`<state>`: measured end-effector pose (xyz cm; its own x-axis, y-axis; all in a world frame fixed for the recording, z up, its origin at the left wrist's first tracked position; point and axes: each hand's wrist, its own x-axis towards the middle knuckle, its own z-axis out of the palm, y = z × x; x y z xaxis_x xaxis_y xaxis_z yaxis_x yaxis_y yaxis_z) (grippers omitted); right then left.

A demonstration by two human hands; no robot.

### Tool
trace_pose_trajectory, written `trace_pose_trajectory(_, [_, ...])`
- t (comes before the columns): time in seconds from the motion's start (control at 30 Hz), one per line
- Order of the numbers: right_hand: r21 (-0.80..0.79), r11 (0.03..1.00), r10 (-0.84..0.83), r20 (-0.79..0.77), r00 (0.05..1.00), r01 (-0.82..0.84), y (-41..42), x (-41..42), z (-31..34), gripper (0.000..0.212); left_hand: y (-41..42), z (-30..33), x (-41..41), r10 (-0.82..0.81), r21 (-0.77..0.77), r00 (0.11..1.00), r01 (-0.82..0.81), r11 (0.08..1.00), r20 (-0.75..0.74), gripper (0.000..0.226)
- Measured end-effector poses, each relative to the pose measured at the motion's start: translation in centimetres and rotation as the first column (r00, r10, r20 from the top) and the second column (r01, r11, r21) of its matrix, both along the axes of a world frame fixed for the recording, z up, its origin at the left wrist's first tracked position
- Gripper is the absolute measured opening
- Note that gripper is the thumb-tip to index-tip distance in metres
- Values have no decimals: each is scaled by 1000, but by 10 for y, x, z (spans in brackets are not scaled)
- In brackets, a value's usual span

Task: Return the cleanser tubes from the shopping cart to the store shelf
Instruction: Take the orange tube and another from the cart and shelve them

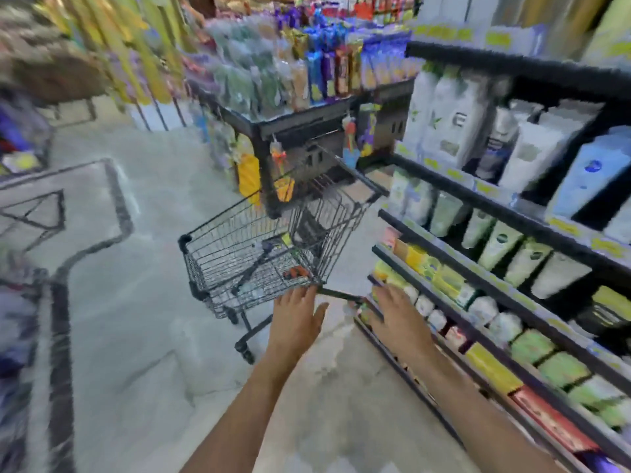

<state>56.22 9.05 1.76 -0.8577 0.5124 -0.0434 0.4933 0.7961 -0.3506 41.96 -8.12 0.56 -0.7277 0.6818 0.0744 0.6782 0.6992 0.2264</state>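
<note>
Your left hand is extended toward the shopping cart, fingers straight and spread, fingertips at the near rim of the basket beside the handle bar. It grips nothing. Your right hand is extended palm down, fingers straight and loosely spread, over the right end of the handle bar and against the front edge of a lower tier of the store shelf. Blur prevents you from confirming whether either hand touches the bar.

The cart stands on the tiled floor, just beside the left edge of the shelf, with its far end toward a snack display rack.

Inside the basket, small items lie on the wire bottom near the handle-side rim: an orange-red object and something pale near the near-left corner. Blur prevents you from confirming whether these are cleanser tubes.

White and green cleanser tubes stand in rows on the middle tier of the shelf, caps down. Taller white bottles occupy the upper tier. Yellow and green boxes fill the lower tiers.
</note>
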Motion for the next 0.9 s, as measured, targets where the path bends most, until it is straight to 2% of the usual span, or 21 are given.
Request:
trace_pose_trajectory(0.33, [-77,976,205,25,978,-202,-26,-171,-22,60,-70,-38,-120,249,-10,966,-249,968,65,48])
trace_pose_trajectory(0.67, [-166,936,319,17,948,-312,28,-344,-36,59,-32,-51,-257,380,-120,909,-364,924,172,48])
trace_pose_trajectory(0.9, [-182,919,375,139,916,-349,81,-463,-57,60,5,-82,-358,453,-193,852,-414,890,262,49])
